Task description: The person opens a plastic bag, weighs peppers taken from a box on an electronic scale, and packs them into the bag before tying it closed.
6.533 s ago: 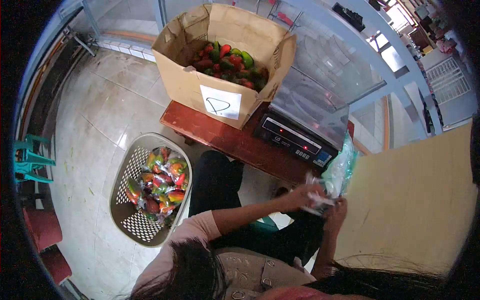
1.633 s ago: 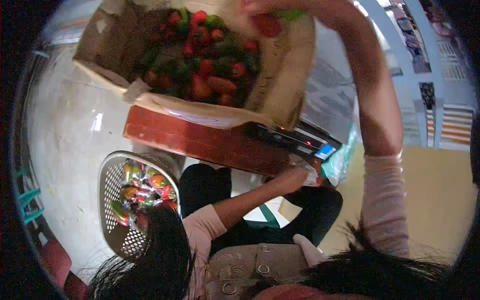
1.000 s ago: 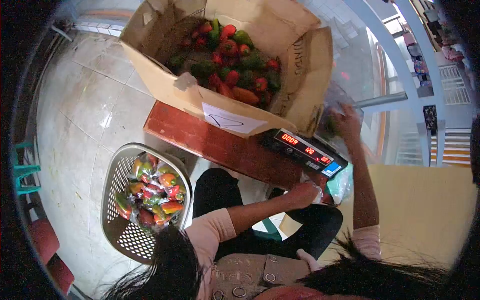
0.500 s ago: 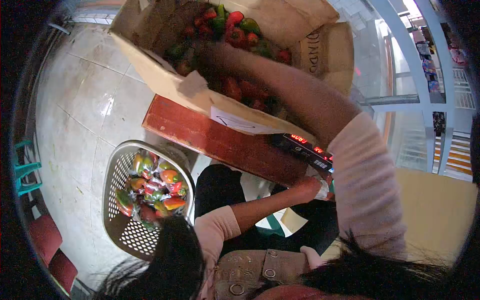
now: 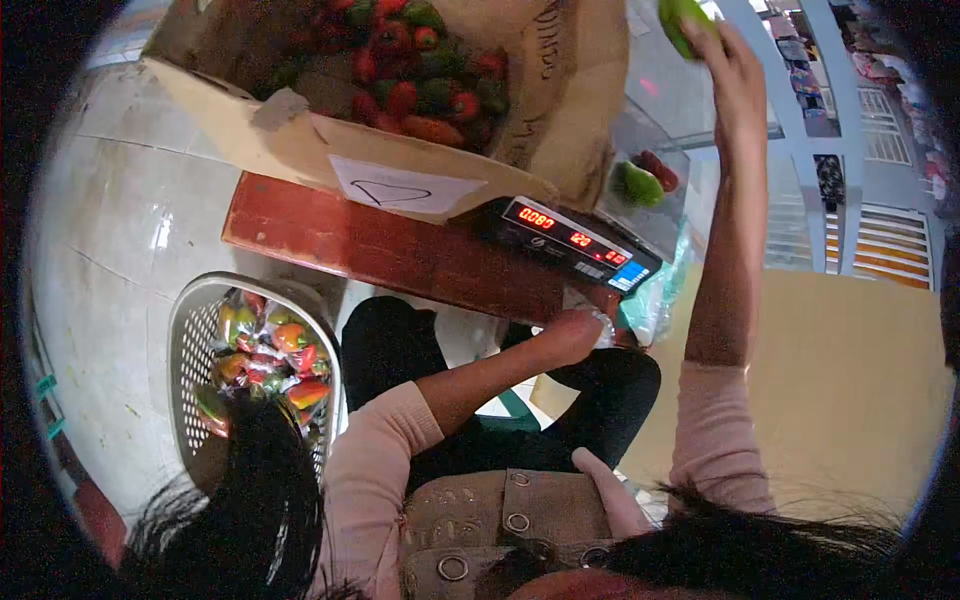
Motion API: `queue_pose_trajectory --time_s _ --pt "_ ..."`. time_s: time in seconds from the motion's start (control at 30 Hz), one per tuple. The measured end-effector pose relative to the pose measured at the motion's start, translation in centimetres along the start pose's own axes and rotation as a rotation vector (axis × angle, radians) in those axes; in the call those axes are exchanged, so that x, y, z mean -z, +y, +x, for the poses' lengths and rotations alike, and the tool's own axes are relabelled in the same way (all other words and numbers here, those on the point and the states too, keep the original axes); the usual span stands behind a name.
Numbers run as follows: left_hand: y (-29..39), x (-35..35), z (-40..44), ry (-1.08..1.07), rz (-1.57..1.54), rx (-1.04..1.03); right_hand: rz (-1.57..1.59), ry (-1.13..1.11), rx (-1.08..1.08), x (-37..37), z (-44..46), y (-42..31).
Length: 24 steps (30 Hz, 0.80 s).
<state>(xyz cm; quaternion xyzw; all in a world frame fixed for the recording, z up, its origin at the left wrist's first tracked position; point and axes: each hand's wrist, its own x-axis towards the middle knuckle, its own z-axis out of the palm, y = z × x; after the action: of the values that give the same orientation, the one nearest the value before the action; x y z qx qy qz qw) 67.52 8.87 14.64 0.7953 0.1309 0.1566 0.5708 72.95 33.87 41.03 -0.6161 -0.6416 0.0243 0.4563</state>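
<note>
Raised at the upper right, my right hand (image 5: 733,70) grips a green bell pepper (image 5: 686,25). Below it, a green pepper (image 5: 640,184) and a dark red pepper (image 5: 656,170) lie on the pan of a digital scale (image 5: 575,243), whose red digits are lit. My left hand (image 5: 572,338), low in front of the scale, is closed on a crumpled clear plastic bag (image 5: 604,330); its fingertips are partly hidden. A large cardboard box (image 5: 245,135) of loose red and green peppers (image 5: 430,85) stands left of the pan.
Box and scale are by a red wooden bench (image 5: 370,245). On the tiled floor to the left stands a pale perforated basket (image 5: 183,370) with bagged peppers (image 5: 270,350). A green-tinted plastic bag (image 5: 655,305) hangs beside the scale. A tan board (image 5: 820,380) lies at right.
My right hand has come out of the box and moved right, carrying a green bell pepper over beyond the scale pan. My left hand stays low with the plastic bag. The view has shifted right.
</note>
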Motion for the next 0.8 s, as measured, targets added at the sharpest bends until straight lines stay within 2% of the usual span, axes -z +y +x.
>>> queue_pose_trajectory --time_s 0.03,0.1,0.17,0.2,0.27,0.33,0.37,0.47,0.5,0.6,0.7,0.73,0.8 --pt "0.4 0.2 -0.3 -0.024 0.015 0.016 -0.119 -0.207 -0.168 5.2 -0.2 5.1" --pt "0.6 -0.1 -0.7 -0.073 -0.007 0.024 -0.199 -0.175 -0.361 8.7 -4.3 7.7" --pt "0.8 -0.3 -1.1 -0.116 0.031 0.027 -0.406 -0.136 -0.338 12.4 -8.6 14.0" --pt "0.8 -0.3 -1.2 -0.132 0.079 0.022 -0.402 -0.104 -0.470 13.5 -10.4 15.9" --pt "0.4 -1.3 -1.2 -0.155 0.160 0.014 -0.132 -0.135 -0.676 14.5 -13.3 18.9" --pt "-1.2 -3.3 -0.9 -0.161 0.221 0.007 -0.066 -0.074 -0.591 14.4 -15.6 23.5" --pt "-0.8 -2.6 -0.9 -0.194 0.209 0.037 0.029 -0.067 -0.712 13.5 -15.8 21.9" --pt "0.9 0.0 -1.1 -0.252 0.151 0.140 -0.070 -0.107 -0.631 12.1 -16.1 20.5" --pt "1.1 0.3 -1.1 -0.244 0.117 0.181 0.003 -0.086 -0.645 11.8 -16.0 20.1" --pt "1.3 0.7 -1.1 -0.238 0.150 0.163 -0.095 -0.086 -0.687 12.0 -15.1 18.3" --pt "0.9 0.5 -1.0 -0.225 0.220 0.063 -0.399 -0.058 -0.367 12.8 -12.0 18.2" --pt "0.7 0.2 -1.0 -0.221 0.236 0.027 -0.361 -0.033 -0.262 12.7 -9.9 17.6" --pt "1.2 0.2 -1.3 -0.128 0.121 0.006 -0.279 -0.042 0.008 9.3 -4.0 7.8"
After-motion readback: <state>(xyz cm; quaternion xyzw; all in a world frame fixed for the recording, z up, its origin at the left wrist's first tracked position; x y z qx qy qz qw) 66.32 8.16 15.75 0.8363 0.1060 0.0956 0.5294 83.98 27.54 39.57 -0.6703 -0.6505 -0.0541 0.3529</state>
